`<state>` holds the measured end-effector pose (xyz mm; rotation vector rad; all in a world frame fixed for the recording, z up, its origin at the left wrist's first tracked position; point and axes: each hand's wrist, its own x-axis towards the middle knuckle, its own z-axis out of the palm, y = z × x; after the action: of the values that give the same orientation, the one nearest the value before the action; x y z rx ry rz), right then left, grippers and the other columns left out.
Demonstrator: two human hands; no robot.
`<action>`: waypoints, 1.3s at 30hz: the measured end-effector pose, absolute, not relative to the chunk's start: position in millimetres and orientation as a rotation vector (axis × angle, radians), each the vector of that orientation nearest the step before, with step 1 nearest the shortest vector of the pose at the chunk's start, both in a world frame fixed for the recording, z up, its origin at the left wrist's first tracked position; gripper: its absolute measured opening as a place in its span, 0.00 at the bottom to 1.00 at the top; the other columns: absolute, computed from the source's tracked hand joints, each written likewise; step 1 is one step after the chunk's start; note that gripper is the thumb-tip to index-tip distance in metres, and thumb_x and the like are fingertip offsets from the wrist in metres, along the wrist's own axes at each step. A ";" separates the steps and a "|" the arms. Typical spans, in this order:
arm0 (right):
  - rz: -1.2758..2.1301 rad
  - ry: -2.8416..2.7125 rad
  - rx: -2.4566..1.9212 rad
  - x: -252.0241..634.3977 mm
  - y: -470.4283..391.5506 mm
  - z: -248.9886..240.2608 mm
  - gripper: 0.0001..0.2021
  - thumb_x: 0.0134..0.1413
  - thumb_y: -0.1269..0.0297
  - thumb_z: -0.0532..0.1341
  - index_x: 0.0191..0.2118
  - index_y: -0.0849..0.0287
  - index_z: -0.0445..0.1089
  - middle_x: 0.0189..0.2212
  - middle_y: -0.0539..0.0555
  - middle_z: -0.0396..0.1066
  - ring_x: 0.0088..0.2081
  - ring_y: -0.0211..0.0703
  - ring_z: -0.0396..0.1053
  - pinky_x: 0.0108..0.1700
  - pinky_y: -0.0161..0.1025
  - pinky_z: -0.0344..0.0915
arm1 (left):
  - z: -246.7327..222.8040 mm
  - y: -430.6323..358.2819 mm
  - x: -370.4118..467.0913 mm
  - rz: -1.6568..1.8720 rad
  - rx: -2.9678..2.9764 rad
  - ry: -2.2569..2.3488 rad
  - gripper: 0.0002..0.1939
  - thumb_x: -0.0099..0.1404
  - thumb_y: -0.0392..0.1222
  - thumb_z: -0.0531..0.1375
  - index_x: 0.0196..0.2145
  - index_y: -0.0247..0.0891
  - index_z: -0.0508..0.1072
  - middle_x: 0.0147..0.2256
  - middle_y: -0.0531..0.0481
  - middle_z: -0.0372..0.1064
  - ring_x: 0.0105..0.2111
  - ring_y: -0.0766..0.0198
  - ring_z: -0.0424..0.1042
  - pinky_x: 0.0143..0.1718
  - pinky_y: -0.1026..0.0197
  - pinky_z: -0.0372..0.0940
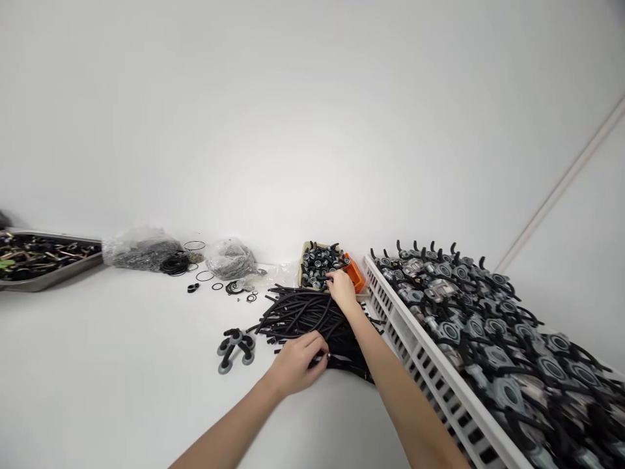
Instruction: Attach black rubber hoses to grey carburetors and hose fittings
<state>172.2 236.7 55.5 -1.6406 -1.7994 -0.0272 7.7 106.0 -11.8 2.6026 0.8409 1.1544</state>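
Observation:
My left hand (pixel 300 363) is at the front edge of a pile of black rubber hoses (pixel 312 312), its fingers curled into a pinch. Something dark shows between them, but I cannot make out what. My right hand (pixel 342 286) reaches over the pile to a yellowish tray (pixel 301 277) at the back. The tray holds many small black elbow fittings with grey round caps (pixel 317 262). The right fingertips close on one black elbow fitting (pixel 326 279) at the tray's near side. Several similar capped fittings (pixel 236 345) stand clustered on the table, left of my left hand.
A white slatted crate (pixel 415 339) full of grey metal housings with black hoses (pixel 498 355) lines the right side. An orange bin (pixel 355 273) is beside the tray. Plastic bags (pixel 141 249), black rings (pixel 217 286) and a metal tray (pixel 53 277) of parts lie leftward.

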 end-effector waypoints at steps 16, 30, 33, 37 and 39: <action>0.040 -1.480 -1.200 183.9 229.7 49.0 0.09 0.59 0.66 0.52 0.39 0.61 0.69 0.34 0.58 0.72 0.35 0.47 0.71 0.42 0.45 0.69 | -11.7 104.4 8.4 1.227 2.563 0.857 0.07 0.64 0.32 0.52 0.38 0.42 0.66 0.34 0.50 0.70 0.32 0.64 0.70 0.34 0.62 0.66; 0.304 -1.552 -0.806 125.0 131.4 3.9 0.07 0.64 0.59 0.53 0.40 0.55 0.63 0.29 0.51 0.72 0.25 0.39 0.71 0.30 0.36 0.70 | -17.0 108.8 7.8 1.818 2.125 1.234 0.15 0.65 0.37 0.57 0.48 0.41 0.59 0.42 0.47 0.59 0.26 0.71 0.61 0.27 0.64 0.63; 0.090 -1.712 -0.774 129.2 130.1 -1.4 0.07 0.64 0.59 0.54 0.41 0.54 0.67 0.32 0.54 0.75 0.29 0.42 0.74 0.35 0.38 0.71 | -12.3 109.9 6.9 1.817 2.109 1.261 0.12 0.66 0.34 0.55 0.48 0.42 0.63 0.42 0.47 0.61 0.30 0.67 0.64 0.33 0.61 0.66; 0.078 -1.771 -0.760 132.7 129.3 -3.6 0.08 0.64 0.59 0.54 0.43 0.55 0.68 0.36 0.55 0.75 0.30 0.41 0.73 0.36 0.39 0.72 | -8.2 111.6 2.8 1.818 2.087 1.272 0.10 0.66 0.31 0.53 0.43 0.41 0.66 0.39 0.48 0.63 0.35 0.63 0.68 0.37 0.58 0.68; 0.117 -1.788 -0.738 133.2 128.3 -3.4 0.09 0.64 0.60 0.54 0.44 0.55 0.67 0.37 0.56 0.75 0.31 0.41 0.73 0.38 0.39 0.72 | -8.2 112.7 1.2 1.827 2.083 1.253 0.10 0.66 0.30 0.53 0.42 0.41 0.66 0.39 0.49 0.64 0.37 0.63 0.69 0.38 0.57 0.69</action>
<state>133.2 128.3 -3.4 -0.7377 -1.7885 0.1167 1.2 112.7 -8.2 2.0831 1.2526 1.8266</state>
